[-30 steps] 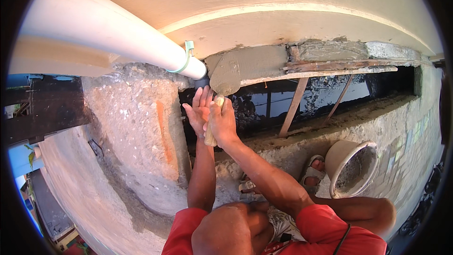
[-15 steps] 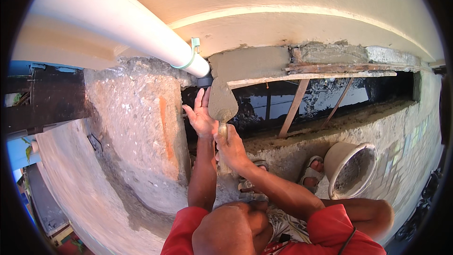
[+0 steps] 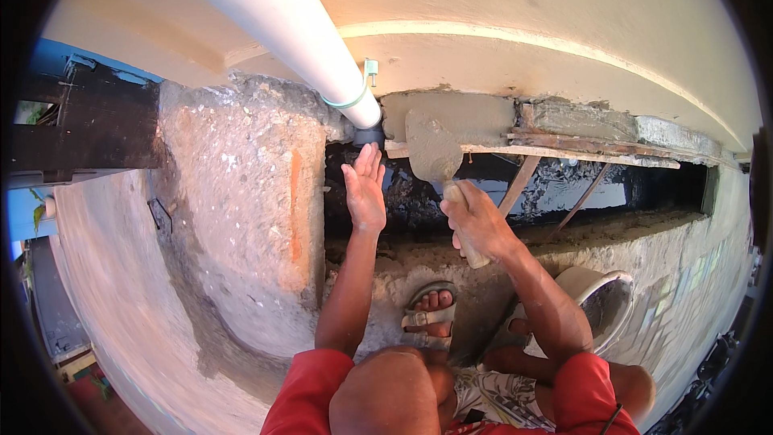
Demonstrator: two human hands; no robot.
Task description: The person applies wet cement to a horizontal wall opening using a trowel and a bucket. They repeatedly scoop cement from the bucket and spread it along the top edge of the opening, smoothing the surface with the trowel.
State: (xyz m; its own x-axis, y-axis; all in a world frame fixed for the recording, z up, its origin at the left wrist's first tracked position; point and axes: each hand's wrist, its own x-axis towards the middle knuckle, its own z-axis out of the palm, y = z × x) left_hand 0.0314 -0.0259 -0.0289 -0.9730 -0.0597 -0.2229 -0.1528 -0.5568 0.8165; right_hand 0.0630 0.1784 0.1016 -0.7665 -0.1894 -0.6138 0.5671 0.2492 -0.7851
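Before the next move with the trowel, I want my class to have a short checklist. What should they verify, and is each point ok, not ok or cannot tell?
1. Trowel held by its handle: ok; the right hand is closed around it.
2. Left hand free: ok; it is open and holds nothing.
3. Trowel blade touching the grey mortar band: cannot tell; they overlap in this view.
4. Pale green clamp around the white pipe: ok; it sits near the pipe's lower end.
5. Bucket fully in view: not ok; the right forearm covers part of it.
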